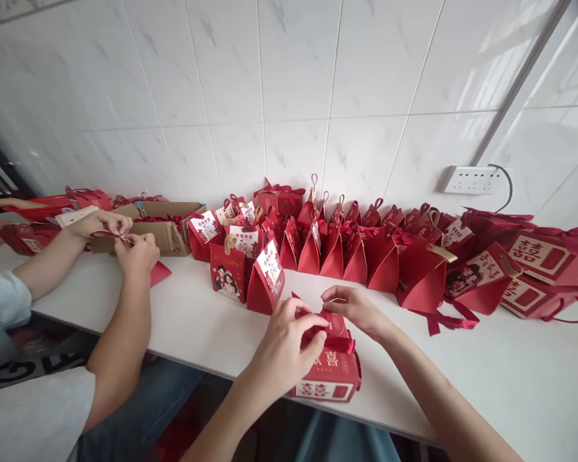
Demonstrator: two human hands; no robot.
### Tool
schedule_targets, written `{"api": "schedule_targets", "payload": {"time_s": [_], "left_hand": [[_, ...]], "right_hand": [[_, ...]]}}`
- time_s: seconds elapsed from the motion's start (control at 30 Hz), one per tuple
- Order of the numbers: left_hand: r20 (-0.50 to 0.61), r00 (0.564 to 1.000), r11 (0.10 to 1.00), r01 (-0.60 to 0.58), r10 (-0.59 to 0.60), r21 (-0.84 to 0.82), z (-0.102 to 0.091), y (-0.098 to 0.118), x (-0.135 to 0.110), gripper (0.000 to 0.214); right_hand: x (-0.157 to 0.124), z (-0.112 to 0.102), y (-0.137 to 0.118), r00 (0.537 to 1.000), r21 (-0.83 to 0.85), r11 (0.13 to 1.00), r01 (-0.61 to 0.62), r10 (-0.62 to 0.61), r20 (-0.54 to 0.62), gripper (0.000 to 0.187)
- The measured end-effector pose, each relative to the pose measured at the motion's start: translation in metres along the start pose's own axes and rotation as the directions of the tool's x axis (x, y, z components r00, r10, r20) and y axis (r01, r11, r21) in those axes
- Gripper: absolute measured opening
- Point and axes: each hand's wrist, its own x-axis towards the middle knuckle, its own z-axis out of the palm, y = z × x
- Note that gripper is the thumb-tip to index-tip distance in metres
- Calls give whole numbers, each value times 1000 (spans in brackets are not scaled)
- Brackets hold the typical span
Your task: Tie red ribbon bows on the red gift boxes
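A red gift box [328, 375] with white characters stands at the near edge of the white table [510, 378]. Its top carries a red ribbon [324, 324]. My left hand [285, 346] pinches the ribbon from the left, fingers closed on it. My right hand [354, 308] pinches the same ribbon from the right, just above the box top. Both forearms reach in from below.
A long row of finished red gift boxes [366, 250] lines the tiled wall. A co-worker's hands [125, 240] at the left work on a ribbon beside a cardboard box [166, 224]. Larger red boxes [544, 269] lie at the right under a wall socket [472, 179].
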Motion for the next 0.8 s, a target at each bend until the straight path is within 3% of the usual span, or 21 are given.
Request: {"api": "schedule_targets", "payload": {"time_s": [0.13,0.2,0.27,0.33,0.43,0.53,0.8], "left_hand": [[31,999,998,46,-44,-46,-3,-4,2,19],[-22,997,992,77,-79,-103,-5,-9,0,25],[-113,980,974,145,-167,-175,-9,-14,-5,31],[-135,944,936,263,-299,-233,-13,-18,-12,27],[41,898,860,431,-438,-272,-18,-19,-22,31],[195,874,807,485,-444,-337,-18,-16,-27,40],[263,876,628,475,-405,-616,-3,-25,-24,39]], "right_hand": [[-19,-8,2,989,-70,997,15,-25,-147,45],[-40,-11,0,975,-161,986,42,-75,-210,45],[-64,-9,-4,977,-256,966,39,-91,-194,49],[-84,-4,-7,990,-301,954,8,-49,-130,54],[-99,8,-6,997,-291,957,-5,-17,-74,52],[-99,15,-3,997,-253,967,6,-26,-77,49],[-89,15,1,995,-33,998,50,-53,-88,49]]}}
